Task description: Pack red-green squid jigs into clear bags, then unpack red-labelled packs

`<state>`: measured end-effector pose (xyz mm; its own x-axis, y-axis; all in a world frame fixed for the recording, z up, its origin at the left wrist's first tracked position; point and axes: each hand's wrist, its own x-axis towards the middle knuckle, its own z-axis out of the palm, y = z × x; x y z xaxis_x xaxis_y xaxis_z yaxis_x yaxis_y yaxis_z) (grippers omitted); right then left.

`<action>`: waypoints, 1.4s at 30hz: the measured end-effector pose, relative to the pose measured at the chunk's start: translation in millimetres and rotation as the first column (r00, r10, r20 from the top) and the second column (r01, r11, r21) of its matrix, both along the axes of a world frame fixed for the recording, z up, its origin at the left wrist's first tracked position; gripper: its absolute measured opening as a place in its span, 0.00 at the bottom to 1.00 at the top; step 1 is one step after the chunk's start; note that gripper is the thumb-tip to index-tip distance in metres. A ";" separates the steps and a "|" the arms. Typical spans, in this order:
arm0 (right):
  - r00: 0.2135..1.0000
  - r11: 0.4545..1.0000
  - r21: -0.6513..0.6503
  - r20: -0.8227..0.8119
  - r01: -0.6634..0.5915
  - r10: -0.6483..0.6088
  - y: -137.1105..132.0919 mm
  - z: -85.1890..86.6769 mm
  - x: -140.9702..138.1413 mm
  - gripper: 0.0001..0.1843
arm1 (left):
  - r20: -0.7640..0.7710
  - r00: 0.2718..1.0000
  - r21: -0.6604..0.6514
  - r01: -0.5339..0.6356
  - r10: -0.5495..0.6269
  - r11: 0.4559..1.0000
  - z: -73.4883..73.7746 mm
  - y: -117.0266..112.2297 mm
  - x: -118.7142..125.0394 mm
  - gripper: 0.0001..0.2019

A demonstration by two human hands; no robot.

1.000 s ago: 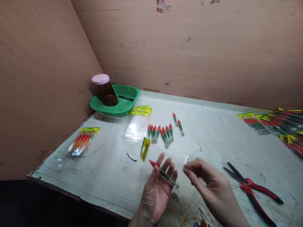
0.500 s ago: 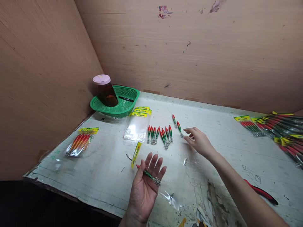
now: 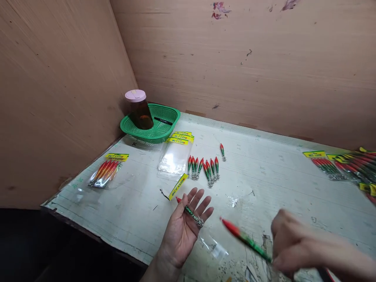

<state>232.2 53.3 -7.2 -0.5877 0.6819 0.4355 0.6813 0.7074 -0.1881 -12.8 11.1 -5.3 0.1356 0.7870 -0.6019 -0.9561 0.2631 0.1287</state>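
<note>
My left hand [image 3: 179,235] is palm up with its fingers spread, and the thumb presses a red-and-green squid lure [image 3: 192,214] against the palm. The lure's wire hooks point toward the fingers. Just beyond the thumb lies a yellow "BCT LURE" header [image 3: 178,188] of a clear bag, partly hidden behind the hand. My right hand [image 3: 293,243], smeared by motion, is closed around the rear end of another red-and-green lure [image 3: 248,239], its red nose aimed left. In two groups, several matching lures [image 3: 208,170] lie beyond my hands, and a single lure [image 3: 223,152] rests farther back.
A stack of clear header bags [image 3: 175,156] lies near a green basket [image 3: 125,132] holding a lidded jar [image 3: 141,114] and a black pen [image 3: 163,121]. Packed orange lures [image 3: 105,172] sit left; packed red-and-green lures [image 3: 349,168] pile right. Wooden walls [image 3: 235,70] bound the table.
My right hand has picked up one of the two separate lures at the back and moved it nearer, to the lower right. My left hand keeps its lure. The view has shifted slightly.
</note>
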 end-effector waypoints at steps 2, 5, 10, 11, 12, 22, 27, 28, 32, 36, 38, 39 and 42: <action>0.999 0.999 0.008 0.009 -0.039 0.039 -20.8 16.9 -9.1 0.14 | -0.008 0.999 0.002 0.034 -0.034 0.999 4.0 0.6 3.5 0.14; 0.989 0.989 -0.016 0.037 -0.144 0.144 -34.4 46.9 -31.9 0.12 | -0.004 0.996 0.025 0.093 -0.093 0.995 7.0 -2.2 7.5 0.14; 0.950 0.951 -0.025 0.057 -0.307 0.308 -32.8 69.6 -58.0 0.12 | 0.004 0.990 0.058 0.144 -0.144 0.988 6.1 -8.5 7.9 0.15; 0.950 0.951 -0.008 0.044 -0.308 0.308 -32.5 68.5 -59.6 0.13 | 0.002 0.990 0.069 0.143 -0.144 0.987 6.1 -8.9 7.3 0.15; 0.951 0.952 0.010 0.034 -0.307 0.306 -32.5 66.7 -60.3 0.13 | -0.003 0.990 0.080 0.140 -0.140 0.987 6.2 -9.1 6.6 0.15; 0.963 0.963 -0.020 -0.021 -0.269 0.269 -29.0 71.7 -56.7 0.13 | -0.095 0.988 0.101 0.131 -0.121 0.986 7.3 -8.0 8.4 0.18; 0.984 0.988 -0.008 -0.091 -0.153 0.152 -36.3 48.4 -59.4 0.13 | -0.050 0.996 0.073 0.077 -0.073 0.994 8.7 -6.9 9.3 0.17; 0.988 0.991 0.003 -0.079 -0.132 0.131 -39.4 42.0 -60.5 0.14 | -0.045 0.997 0.069 0.063 -0.060 0.996 9.0 -7.3 9.8 0.17; 0.997 0.996 0.053 0.011 -0.071 0.070 -49.7 24.1 -68.1 0.19 | -0.044 0.999 0.065 0.030 -0.027 0.997 9.0 -10.2 14.5 0.17; 1.000 0.995 0.102 -0.003 -0.005 0.005 -50.4 22.4 -76.9 0.25 | -0.040 0.999 0.058 0.017 -0.015 0.998 5.2 -11.9 17.5 0.17; 1.000 0.996 0.087 -0.015 -0.002 0.004 -49.7 24.4 -78.6 0.25 | -0.027 1.000 0.063 0.008 -0.006 0.998 2.1 -12.0 16.7 0.16; 1.000 0.997 0.072 -0.027 -0.001 0.003 -50.2 25.6 -78.9 0.24 | -0.019 1.000 0.069 0.005 -0.004 0.998 0.5 -12.0 16.1 0.16; 0.996 0.999 0.047 -0.090 -0.015 0.019 -55.5 30.3 -79.6 0.16 | 0.004 1.000 0.083 0.027 -0.028 0.996 -3.8 -12.8 14.4 0.15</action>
<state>152.6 -2.2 23.1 -0.5561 0.6500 0.5179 0.6506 0.7282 -0.2154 1.5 -1.7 -9.2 0.1605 0.8299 -0.5343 -0.9494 0.2778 0.1464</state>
